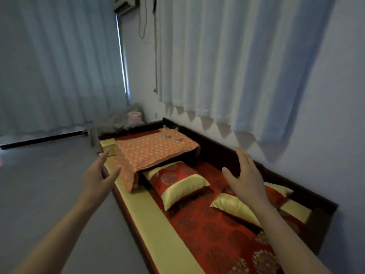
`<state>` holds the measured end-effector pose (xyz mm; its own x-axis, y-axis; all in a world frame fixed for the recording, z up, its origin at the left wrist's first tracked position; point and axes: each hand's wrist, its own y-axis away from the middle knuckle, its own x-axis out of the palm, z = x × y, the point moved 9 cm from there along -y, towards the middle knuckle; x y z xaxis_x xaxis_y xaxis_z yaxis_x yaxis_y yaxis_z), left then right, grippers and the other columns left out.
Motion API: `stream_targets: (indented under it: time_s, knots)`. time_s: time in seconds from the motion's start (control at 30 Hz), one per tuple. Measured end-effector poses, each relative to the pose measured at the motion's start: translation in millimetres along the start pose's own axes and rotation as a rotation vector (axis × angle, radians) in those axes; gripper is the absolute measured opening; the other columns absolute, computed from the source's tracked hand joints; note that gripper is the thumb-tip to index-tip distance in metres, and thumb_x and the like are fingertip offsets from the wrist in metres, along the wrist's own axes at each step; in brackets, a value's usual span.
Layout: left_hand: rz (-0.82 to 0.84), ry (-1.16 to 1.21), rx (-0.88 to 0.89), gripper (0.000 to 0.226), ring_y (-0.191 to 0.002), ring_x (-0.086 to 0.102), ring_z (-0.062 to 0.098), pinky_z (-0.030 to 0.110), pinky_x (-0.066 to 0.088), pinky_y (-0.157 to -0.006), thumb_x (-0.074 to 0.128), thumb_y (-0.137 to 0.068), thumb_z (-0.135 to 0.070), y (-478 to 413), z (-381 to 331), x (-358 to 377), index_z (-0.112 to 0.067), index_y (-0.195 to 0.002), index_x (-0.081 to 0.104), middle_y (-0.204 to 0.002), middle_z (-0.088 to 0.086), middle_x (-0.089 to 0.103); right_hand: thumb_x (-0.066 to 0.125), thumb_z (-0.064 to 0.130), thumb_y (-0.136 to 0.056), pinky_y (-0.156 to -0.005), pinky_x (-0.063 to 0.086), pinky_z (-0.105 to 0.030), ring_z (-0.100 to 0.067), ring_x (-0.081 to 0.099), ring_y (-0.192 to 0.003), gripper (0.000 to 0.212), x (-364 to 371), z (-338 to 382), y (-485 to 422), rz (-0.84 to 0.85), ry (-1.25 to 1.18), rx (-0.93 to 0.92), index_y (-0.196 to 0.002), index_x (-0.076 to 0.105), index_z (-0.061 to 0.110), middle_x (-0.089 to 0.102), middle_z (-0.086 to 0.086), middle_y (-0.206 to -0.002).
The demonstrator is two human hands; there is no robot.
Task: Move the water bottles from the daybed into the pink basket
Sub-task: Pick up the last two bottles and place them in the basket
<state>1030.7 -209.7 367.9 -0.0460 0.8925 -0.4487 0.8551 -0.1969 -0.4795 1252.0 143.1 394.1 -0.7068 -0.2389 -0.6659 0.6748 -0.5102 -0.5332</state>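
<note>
A: Where r the bottles [170,134]?
B: Far end of the daybed [177,230], on the small table [156,149], 12 o'clock from my hands.
A: Fingers?
B: Both spread open, empty. Right hand [244,175] is nearer; left hand [100,173] off at 10.

Low table [156,153] under an orange patterned cloth. Just in front of it, half tucked beneath — a red and gold pillow [177,184]. Nearer than that, a second red and gold pillow [235,208]. Behind the table and along the wall beside it — pale curtains [227,66]. High above, an air conditioner [123,3].
</note>
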Motion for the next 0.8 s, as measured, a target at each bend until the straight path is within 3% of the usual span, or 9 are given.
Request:
stream_targets:
  time_s: [0.13, 0.4, 0.57, 0.8]
  knots:
    - [-0.001, -0.076, -0.027, 0.065, -0.132, 0.043, 0.022, 0.040, 0.036, -0.107, 0.069, -0.085, -0.024, -39.9, 68.5, -47.5, -0.019, -0.143, 0.040, -0.144, 0.007, 0.046, 0.060, 0.039, -0.088, -0.107, 0.027, -0.028, -0.011, 0.025, -0.143, 0.074, 75.4, 43.7, -34.1, 0.011, -0.038, -0.019, -0.151, 0.023, 0.025, 0.024, 0.006, -0.158]
    - [0.014, -0.110, -0.072, 0.063, -0.133, 0.042, 0.022, 0.039, 0.035, -0.110, 0.067, -0.087, -0.021, -153.8, 168.8, -106.6, -0.015, -0.143, 0.041, -0.146, 0.008, 0.045, 0.064, 0.037, -0.086, -0.107, 0.031, -0.034, -0.017, 0.031, -0.141, 0.074, 222.9, 112.2, -96.8, 0.044, -0.085, 0.056, -0.149, 0.029, 0.021, 0.030, 0.001, -0.155]
    - [0.034, -0.068, -0.066, 0.062, -0.132, 0.043, 0.020, 0.033, 0.035, -0.107, 0.067, -0.087, -0.019, -222.8, 224.9, -97.2, -0.014, -0.143, 0.042, -0.145, 0.007, 0.047, 0.062, 0.040, -0.087, -0.103, 0.030, -0.029, -0.016, 0.030, -0.141, 0.075, 300.6, 151.0, -145.0, 0.068, -0.057, 0.026, -0.150, 0.026, 0.023, 0.029, 0.002, -0.156]
    - [0.055, -0.057, -0.035, 0.056, -0.129, 0.044, 0.014, 0.027, 0.033, -0.103, 0.065, -0.089, -0.019, -341.8, 302.3, -68.2, -0.016, -0.140, 0.044, -0.143, 0.004, 0.049, 0.065, 0.037, -0.086, -0.106, 0.036, -0.042, -0.020, 0.034, -0.139, 0.075, 421.9, 174.9, -238.7, 0.067, -0.122, 0.042, -0.150, 0.027, 0.024, 0.032, 0.000, -0.154]
